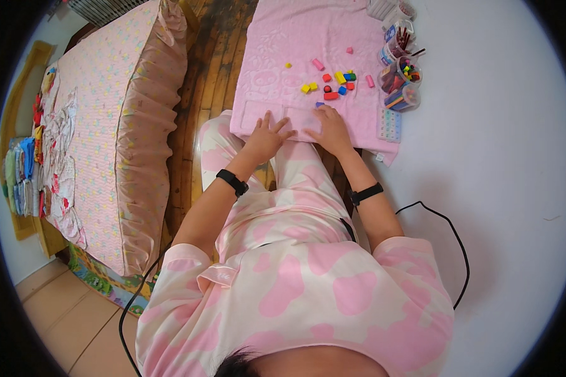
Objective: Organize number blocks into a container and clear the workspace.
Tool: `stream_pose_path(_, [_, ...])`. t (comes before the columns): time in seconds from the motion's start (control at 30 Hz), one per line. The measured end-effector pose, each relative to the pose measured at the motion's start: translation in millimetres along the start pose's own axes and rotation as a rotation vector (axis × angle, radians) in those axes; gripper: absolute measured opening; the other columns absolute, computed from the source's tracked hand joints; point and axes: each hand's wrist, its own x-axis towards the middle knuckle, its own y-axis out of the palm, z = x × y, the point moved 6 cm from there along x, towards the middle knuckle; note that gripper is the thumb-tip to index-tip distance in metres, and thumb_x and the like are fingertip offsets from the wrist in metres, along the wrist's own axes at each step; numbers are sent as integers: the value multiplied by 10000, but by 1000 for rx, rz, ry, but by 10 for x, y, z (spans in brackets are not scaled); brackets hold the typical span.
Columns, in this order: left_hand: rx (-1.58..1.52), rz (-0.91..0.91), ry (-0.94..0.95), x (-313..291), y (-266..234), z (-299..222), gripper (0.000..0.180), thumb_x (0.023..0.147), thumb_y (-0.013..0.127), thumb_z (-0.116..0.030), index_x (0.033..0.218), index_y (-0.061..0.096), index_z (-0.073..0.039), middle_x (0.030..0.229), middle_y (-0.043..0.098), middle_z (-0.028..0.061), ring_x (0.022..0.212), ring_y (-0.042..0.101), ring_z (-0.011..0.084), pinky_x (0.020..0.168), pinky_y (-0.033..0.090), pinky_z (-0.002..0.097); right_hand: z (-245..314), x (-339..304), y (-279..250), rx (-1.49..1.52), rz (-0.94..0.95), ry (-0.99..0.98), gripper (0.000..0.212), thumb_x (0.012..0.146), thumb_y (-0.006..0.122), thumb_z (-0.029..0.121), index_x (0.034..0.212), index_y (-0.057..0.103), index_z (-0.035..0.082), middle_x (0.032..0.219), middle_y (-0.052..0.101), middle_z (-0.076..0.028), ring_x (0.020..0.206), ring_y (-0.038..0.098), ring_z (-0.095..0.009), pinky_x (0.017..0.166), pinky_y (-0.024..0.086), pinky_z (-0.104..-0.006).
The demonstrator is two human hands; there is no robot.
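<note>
My left hand (pixel 267 139) lies with its fingers spread at the near edge of a pink towel (pixel 273 38) that covers the table. A flat, clear rectangular piece (pixel 253 108) is under or beside its fingertips; I cannot tell whether they touch it. My right hand (pixel 331 131) is also open, its fingers apart over a second clear rectangular outline (pixel 299 115). Just beyond its fingertips is a small blue block (pixel 319 104), partly hidden. Farther out lie several small blocks, among them a red block (pixel 331 96), a yellow block (pixel 340 78) and a pink block (pixel 318 64).
Along the towel's right side stand clear tubs, one a tub of coloured sticks (pixel 402 98). A pale tray with small coloured dots (pixel 389 125) lies near the right corner. A bed (pixel 100 119) is on the left, past the wooden floor (pixel 215 56). A black cable (pixel 462 245) hangs at right.
</note>
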Motion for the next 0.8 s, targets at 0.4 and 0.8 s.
stream_pose_path(0.4, [-46, 28, -29, 138, 22, -7, 569, 941, 522, -73, 1442, 576, -337, 1509, 474, 72, 1423, 358, 525, 1081, 455, 584, -745, 422, -110, -106, -242, 175, 340, 854, 643, 11, 1188, 605, 58, 1195, 601, -144, 1132, 584, -362, 913, 520, -455])
stream_pose_path(0.8, [-28, -240, 113, 187, -128, -206, 357, 882, 575, -124, 1221, 689, -128, 1200, 584, 88, 1202, 539, 305, 971, 488, 381, 105, 461, 141, 144, -166, 88, 205, 874, 673, 65, 1068, 612, 44, 1083, 617, -158, 1082, 614, -359, 870, 520, -448])
